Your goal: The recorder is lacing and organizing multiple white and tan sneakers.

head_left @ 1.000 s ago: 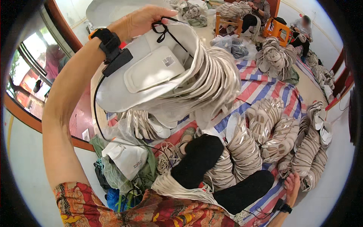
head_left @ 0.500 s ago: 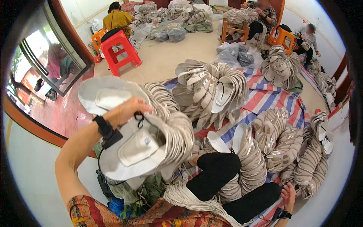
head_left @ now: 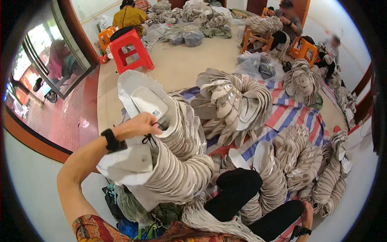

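Note:
My left hand (head_left: 139, 125) is closed on a black cord (head_left: 150, 139) that is knotted through a large bundle of beige shoe uppers (head_left: 185, 173). The bundle hangs in front of my left side, its pale end pieces turned towards the doorway. My right hand (head_left: 307, 213) rests against my knee at the lower right; its fingers are mostly hidden. A bunch of loose whitish laces (head_left: 197, 215) lies across my lap. Straight ahead, a rounded bundle of shoe uppers (head_left: 229, 101) sits on the striped sheet (head_left: 278, 109).
More strung uppers (head_left: 274, 177) lie beside my legs. A red stool (head_left: 129, 52) stands by the open doorway (head_left: 76, 105). Clear plastic bags (head_left: 256, 62) lie on the floor. A seated person (head_left: 288, 20) handles uppers at the far right; others sit along the walls.
The held bundle has turned and swung a little to the right, showing more of its stacked edges. My right hand has moved closer against my knee. The view has shifted slightly.

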A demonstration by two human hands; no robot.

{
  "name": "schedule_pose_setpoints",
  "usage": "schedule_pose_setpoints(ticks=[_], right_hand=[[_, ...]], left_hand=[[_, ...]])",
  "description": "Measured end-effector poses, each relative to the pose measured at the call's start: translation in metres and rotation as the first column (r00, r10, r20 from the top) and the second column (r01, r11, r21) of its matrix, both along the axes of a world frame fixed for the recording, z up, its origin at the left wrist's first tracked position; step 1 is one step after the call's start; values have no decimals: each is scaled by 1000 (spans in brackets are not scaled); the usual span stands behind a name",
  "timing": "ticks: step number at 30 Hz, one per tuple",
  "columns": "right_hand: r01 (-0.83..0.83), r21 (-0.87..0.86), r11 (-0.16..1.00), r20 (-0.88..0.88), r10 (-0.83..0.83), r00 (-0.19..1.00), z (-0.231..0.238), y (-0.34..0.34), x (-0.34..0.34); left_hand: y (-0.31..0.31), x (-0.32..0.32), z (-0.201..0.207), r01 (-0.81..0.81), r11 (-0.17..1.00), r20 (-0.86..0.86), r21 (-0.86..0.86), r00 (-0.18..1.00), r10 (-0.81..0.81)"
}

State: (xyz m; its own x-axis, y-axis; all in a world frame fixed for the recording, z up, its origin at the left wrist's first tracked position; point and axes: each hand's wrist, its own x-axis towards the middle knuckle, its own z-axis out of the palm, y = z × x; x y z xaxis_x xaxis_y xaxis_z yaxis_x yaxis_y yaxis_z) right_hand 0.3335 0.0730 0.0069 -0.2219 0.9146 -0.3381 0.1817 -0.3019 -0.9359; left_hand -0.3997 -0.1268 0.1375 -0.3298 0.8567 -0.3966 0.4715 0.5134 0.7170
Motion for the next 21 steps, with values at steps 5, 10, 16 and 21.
schedule_pose_setpoints(ticks=[5, 10, 16, 21], right_hand=[[69, -68, 995, 310, -45, 950, 20, 2, -19], [-49, -58, 997, 405, 69, 912, 31, 0, -30], [-108, -76, 991, 516, 132, 846, 33, 0, -31], [-57, -18, 998, 604, 56, 795, 41, 10, -48]], left_hand=[[-2, -119, -31, 292, 943, -520, 162, 837, -170], [-50, -150, -33, -236, 822, -201, 518, 901, 385], [-127, -20, -95, -708, 636, 769, 307, 578, 272], [-176, 111, -170, -814, 551, 792, -183, 210, 573]])
